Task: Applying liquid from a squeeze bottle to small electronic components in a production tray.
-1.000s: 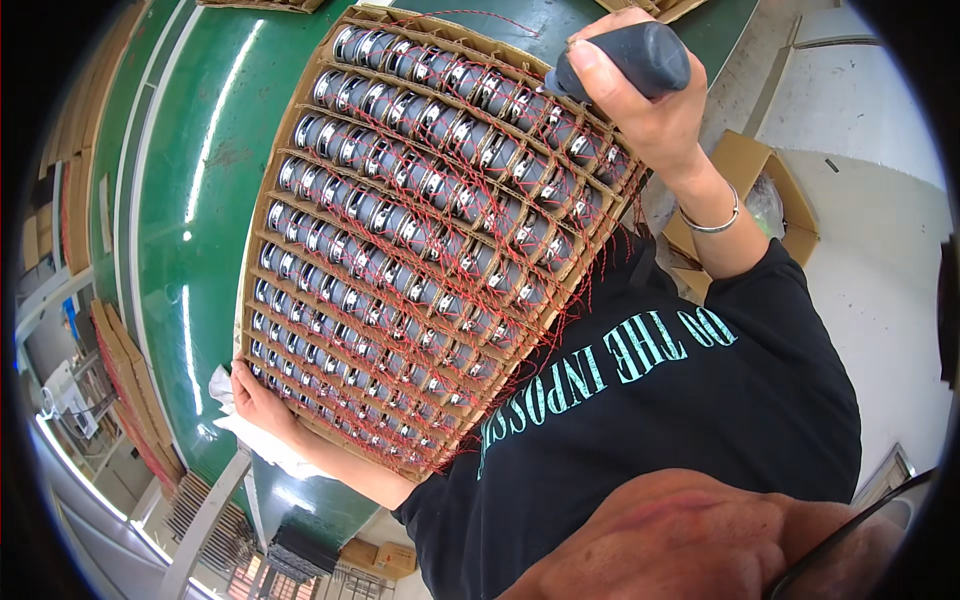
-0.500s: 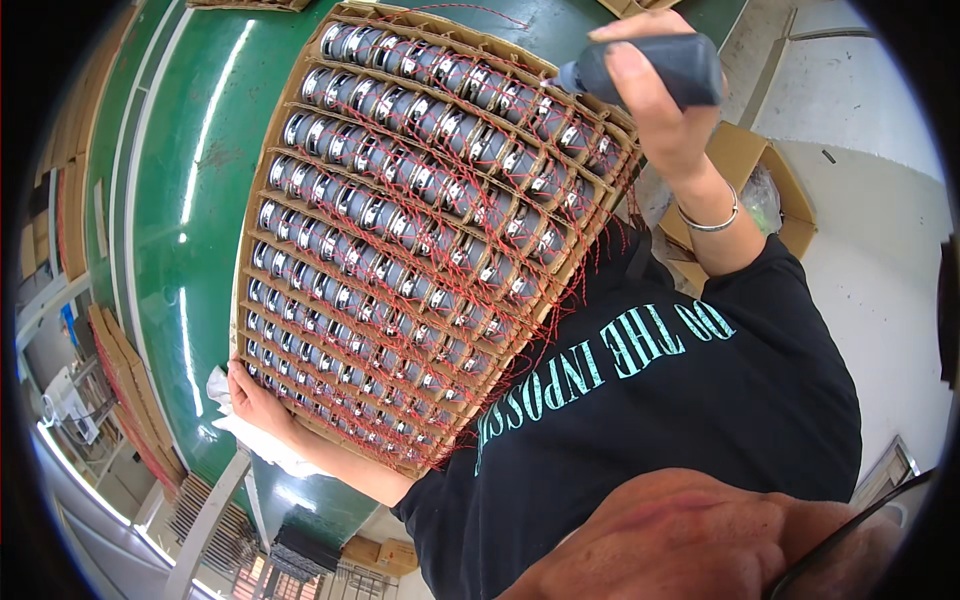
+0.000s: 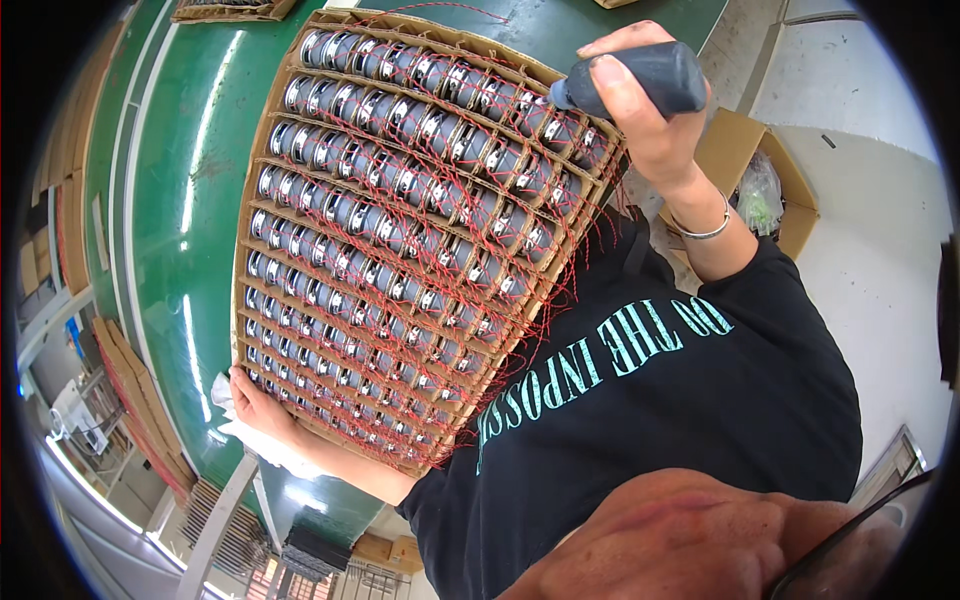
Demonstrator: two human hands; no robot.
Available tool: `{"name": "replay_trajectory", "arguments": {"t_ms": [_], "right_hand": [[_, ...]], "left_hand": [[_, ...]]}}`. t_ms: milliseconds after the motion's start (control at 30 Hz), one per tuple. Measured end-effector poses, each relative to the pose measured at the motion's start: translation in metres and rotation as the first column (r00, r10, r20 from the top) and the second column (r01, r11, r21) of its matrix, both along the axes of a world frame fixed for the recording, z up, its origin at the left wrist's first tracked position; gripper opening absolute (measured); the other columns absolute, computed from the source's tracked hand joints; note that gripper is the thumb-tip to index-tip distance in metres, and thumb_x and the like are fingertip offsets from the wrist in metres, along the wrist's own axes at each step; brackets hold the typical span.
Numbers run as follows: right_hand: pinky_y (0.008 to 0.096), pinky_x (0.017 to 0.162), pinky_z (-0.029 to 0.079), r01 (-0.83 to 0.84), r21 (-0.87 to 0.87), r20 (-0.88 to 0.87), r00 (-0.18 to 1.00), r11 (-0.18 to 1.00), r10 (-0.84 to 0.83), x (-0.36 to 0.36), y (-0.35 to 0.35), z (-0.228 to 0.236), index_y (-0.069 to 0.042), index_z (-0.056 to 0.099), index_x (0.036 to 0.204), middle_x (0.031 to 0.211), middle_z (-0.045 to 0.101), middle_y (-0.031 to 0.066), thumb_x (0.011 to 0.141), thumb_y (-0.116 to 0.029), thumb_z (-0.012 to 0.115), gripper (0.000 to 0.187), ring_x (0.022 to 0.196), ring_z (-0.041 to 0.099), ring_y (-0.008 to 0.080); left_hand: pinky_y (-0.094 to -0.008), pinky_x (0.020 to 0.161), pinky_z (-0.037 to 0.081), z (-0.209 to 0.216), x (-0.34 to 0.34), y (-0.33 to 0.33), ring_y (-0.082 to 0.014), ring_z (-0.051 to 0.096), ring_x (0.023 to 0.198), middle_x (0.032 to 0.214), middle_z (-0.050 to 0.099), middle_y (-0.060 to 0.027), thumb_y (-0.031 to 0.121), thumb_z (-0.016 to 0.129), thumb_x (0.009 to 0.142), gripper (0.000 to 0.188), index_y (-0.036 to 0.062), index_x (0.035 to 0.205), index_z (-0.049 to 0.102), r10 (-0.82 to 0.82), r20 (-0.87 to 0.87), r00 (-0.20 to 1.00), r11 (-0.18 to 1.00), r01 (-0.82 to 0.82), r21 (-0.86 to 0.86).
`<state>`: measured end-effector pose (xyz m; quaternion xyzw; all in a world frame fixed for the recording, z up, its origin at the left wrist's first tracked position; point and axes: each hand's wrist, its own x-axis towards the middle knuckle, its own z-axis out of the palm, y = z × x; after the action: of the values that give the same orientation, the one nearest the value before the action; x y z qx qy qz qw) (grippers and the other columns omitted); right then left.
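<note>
cardboard tray (image 3: 300, 140), split by dividers into rows of cells, each cell holding a small cylindrical metal component (image 3: 400, 240) with thin red wires (image 3: 560, 300) trailing toward the near edge, is tilted up off the green surface (image 3: 190, 200) and leans toward the person's dark shirt (image 3: 650, 420). right hand (image 3: 650, 120) is at the tray's upper right corner, its fingers wrapped tight around a stubby dark tool (image 3: 640, 80) whose tip meets a component in the top rows. left hand (image 3: 255, 405) grips the tray's lower left corner, fingers curled on the cardboard edge, with a white cloth or paper (image 3: 235, 420) just beside it. judging by this, the step in hand is working the tool cell by cell along a row; the next move calls for shifting the tip to the neighbouring component without snagging the loose wires, while the left hand keeps the tray steady at its tilt. beyond, an open cardboard box (image 3: 760, 180) with a plastic bag sits on the pale floor (image 3: 860, 250).
</note>
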<state>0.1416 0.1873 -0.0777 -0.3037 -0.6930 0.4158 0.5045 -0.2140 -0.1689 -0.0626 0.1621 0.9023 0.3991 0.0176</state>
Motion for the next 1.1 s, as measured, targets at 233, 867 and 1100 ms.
{"name": "replay_trajectory", "arguments": {"t_ms": [233, 867, 1100], "right_hand": [[0.0279, 0.073, 0.048, -0.004, 0.048, 0.018, 1.000, 0.999, 0.003, -0.003, 0.002, 0.000, 0.005, 0.063, 0.086, 0.086, 0.065, 0.0107, 0.081, -0.007, 0.059, 0.014, 0.079, 0.061, 0.0156], [0.0268, 0.073, 0.048, 0.043, 0.062, -0.086, 0.996, 0.997, -0.038, -0.002, 0.008, -0.005, 0.004, 0.064, 0.085, 0.086, 0.065, 0.0108, 0.082, -0.009, 0.057, 0.015, 0.080, 0.061, 0.0152], [0.0276, 0.069, 0.049, 0.056, 0.087, -0.001, 0.998, 0.995, -0.056, -0.003, 0.006, -0.001, 0.004, 0.064, 0.084, 0.084, 0.065, 0.0110, 0.080, -0.007, 0.062, 0.012, 0.077, 0.062, 0.0160]], "left_hand": [[-0.0242, 0.080, 0.043, -0.004, -0.007, -0.007, -0.0109, 0.056, 0.088, 0.099, 0.066, -0.0064, 0.030, 0.052, 0.096, 0.039, -0.0047, 0.109, 0.064, 0.015, -0.008, 1.000, 1.000, -0.015, -0.009], [-0.0234, 0.080, 0.041, 0.000, 0.000, -0.007, -0.0102, 0.053, 0.087, 0.097, 0.065, -0.0052, 0.030, 0.049, 0.098, 0.039, -0.0044, 0.109, 0.063, 0.022, 0.014, 1.000, 1.000, -0.022, 0.002], [-0.0237, 0.082, 0.041, -0.002, -0.005, -0.003, -0.0104, 0.053, 0.088, 0.098, 0.065, -0.0056, 0.031, 0.048, 0.098, 0.039, -0.0042, 0.111, 0.062, 0.005, -0.004, 1.000, 0.997, -0.005, -0.073]]}}
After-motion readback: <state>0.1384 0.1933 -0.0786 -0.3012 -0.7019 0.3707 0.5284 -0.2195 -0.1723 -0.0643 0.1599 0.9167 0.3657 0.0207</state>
